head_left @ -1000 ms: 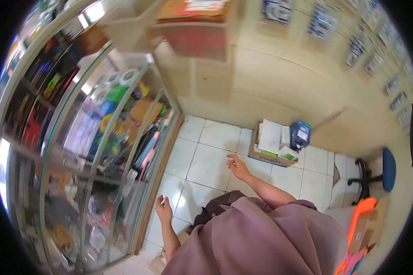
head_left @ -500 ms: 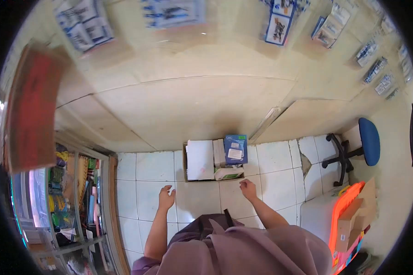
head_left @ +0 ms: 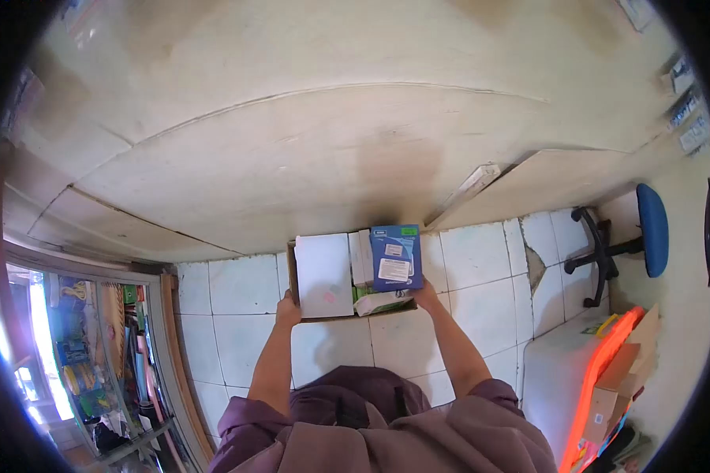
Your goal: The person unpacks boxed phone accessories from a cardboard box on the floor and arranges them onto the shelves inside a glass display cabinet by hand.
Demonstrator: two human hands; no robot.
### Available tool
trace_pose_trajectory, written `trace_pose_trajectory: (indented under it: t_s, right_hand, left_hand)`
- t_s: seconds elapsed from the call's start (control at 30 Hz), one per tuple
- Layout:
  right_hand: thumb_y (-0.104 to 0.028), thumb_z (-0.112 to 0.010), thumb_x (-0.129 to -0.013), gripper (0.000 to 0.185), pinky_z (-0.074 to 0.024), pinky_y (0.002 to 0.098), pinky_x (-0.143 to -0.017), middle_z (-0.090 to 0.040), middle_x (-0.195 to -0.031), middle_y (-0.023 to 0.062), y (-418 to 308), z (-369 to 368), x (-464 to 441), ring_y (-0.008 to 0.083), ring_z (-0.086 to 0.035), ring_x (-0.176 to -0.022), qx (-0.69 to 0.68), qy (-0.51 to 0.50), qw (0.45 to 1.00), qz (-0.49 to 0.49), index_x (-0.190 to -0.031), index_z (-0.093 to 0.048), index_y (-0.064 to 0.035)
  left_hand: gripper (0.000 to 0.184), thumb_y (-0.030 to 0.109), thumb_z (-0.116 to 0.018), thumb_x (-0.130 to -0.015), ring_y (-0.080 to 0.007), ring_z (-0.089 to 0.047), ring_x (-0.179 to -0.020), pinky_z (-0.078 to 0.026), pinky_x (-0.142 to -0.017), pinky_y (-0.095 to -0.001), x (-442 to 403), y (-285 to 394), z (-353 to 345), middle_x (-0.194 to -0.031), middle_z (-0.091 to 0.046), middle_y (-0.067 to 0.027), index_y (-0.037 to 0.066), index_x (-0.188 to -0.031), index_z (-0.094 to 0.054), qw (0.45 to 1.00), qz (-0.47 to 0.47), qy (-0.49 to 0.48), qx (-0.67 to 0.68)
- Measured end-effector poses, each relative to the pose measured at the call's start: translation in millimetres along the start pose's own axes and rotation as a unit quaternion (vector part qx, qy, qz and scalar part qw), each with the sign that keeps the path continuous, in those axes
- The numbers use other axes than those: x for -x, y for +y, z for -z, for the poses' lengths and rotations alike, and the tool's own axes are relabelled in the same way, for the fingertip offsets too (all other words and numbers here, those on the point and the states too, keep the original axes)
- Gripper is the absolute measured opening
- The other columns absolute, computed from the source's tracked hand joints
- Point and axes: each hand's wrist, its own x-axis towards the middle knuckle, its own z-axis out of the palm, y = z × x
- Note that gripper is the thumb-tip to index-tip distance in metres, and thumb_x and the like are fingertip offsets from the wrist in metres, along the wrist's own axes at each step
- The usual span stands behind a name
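A cardboard box (head_left: 293, 270) stands on the tiled floor near the wall. My left hand (head_left: 289, 308) is closed on its near left corner, and my right hand (head_left: 427, 295) grips the near right corner; the fingertips of both are partly hidden. Inside, a large white box or stack of paper (head_left: 323, 276) fills the left part. Beside it are a narrow whitish box (head_left: 362, 256) and a blue box (head_left: 396, 256) with white labels. A white and green packet (head_left: 382, 301) lies along the near side.
To the left is a glass display cabinet (head_left: 168, 347) with assorted goods. On the right are a blue office chair (head_left: 652, 230) and a white bin with an orange rim (head_left: 588, 394), a small cardboard box (head_left: 611, 390) on it. A wall (head_left: 292, 158) rises just beyond the box.
Both my hands have moved forward from beside and in front of the cardboard box and taken hold of its sides. The view has tilted down, so the packets on the wall are mostly out of sight.
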Motion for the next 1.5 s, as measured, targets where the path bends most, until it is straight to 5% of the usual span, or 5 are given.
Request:
trace_pose_trajectory:
  t_s: [0.3, 0.37, 0.57, 0.83, 1.5]
  right_hand:
    - [-0.007, -0.063, -0.076, 0.06, -0.0481, 0.038, -0.094, -0.062, -0.121, 0.0185, -2, -9, -7, 0.0331, -0.059, -0.114, 0.052, -0.054, 0.997, -0.007, -0.134, -0.046, -0.0091]
    - [0.005, -0.064, -0.079, 0.039, -0.0596, 0.0398, -0.057, -0.067, -0.102, 0.0143, -3, -21, 0, 0.0273, -0.068, -0.083, 0.021, -0.027, 0.998, 0.053, -0.116, -0.059, -0.004]
    - [-0.011, -0.066, -0.08, 0.059, -0.0517, 0.036, -0.087, -0.066, -0.114, 0.0171, -36, -67, 15, 0.0258, -0.065, -0.106, -0.059, -0.103, 0.992, -0.04, -0.134, -0.044, -0.0073]
    - [-0.002, -0.064, -0.075, 0.062, -0.0606, 0.0394, -0.053, -0.067, -0.106, 0.0225, -95, -138, 41, 0.0325, -0.07, -0.084, 0.026, -0.148, 0.986, 0.068, -0.132, -0.039, -0.0037]
    - [-0.012, -0.063, -0.079, 0.058, -0.0596, 0.0404, -0.052, -0.067, -0.103, 0.0245, -279, -385, 83, 0.0329, -0.07, -0.077, 0.153, -0.373, 0.908, 0.117, -0.133, -0.041, -0.0047]
  left_hand:
    - [0.043, 0.005, -0.06, -0.078, -0.0463, -0.061, -0.098, -0.051, -0.085, -0.0509, 3, -4, 12, -0.099, -0.064, -0.0311, -0.002, -0.119, -0.046, 0.999, 0.031, -0.002, -0.019]
    - [0.045, 0.005, -0.06, -0.078, -0.046, -0.061, -0.099, -0.051, -0.087, -0.0505, 6, -15, 15, -0.1, -0.064, -0.0308, -0.001, -0.12, -0.045, 0.999, 0.043, -0.003, -0.02]
    - [0.045, 0.004, -0.06, -0.077, -0.0441, -0.061, -0.102, -0.05, -0.089, -0.0487, 38, -72, 47, -0.102, -0.064, -0.029, -0.001, -0.12, -0.047, 0.997, 0.072, 0.027, 0.002]
    - [0.048, 0.004, -0.06, -0.076, -0.0432, -0.062, -0.101, -0.051, -0.088, -0.047, 80, -157, 75, -0.104, -0.064, -0.0288, 0.0, -0.122, -0.047, 0.99, 0.129, 0.057, 0.024]
    - [0.047, 0.004, -0.059, -0.076, -0.0434, -0.062, -0.1, -0.052, -0.088, -0.0456, 260, -373, 100, -0.104, -0.063, -0.0294, -0.002, -0.12, -0.046, 0.895, 0.383, 0.153, 0.17]
